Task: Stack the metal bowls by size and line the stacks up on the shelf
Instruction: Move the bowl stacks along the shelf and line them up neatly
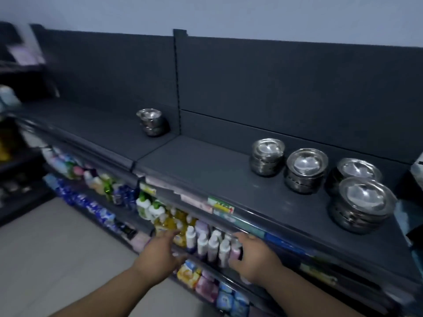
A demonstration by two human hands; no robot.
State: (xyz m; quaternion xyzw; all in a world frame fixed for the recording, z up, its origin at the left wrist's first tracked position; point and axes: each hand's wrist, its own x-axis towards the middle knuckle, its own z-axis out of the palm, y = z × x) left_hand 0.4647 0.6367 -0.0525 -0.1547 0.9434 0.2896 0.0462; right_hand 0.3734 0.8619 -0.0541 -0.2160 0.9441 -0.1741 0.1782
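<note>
Dark shelf (206, 175) bears bowl stacks (306, 170); bottles (212, 245) below, behind loose, empty left hand (160, 252) and right hand (254, 259).

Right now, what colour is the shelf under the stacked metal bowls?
The flat shelf is dark grey; best in head view.

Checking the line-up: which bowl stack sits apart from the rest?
The stack on the left shelf section, alone; the other four cluster far right.

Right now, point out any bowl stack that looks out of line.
One small bowl stack stands alone on the left shelf section, far from the others. At right, the nearest stack sits in front of the end stack.
</note>
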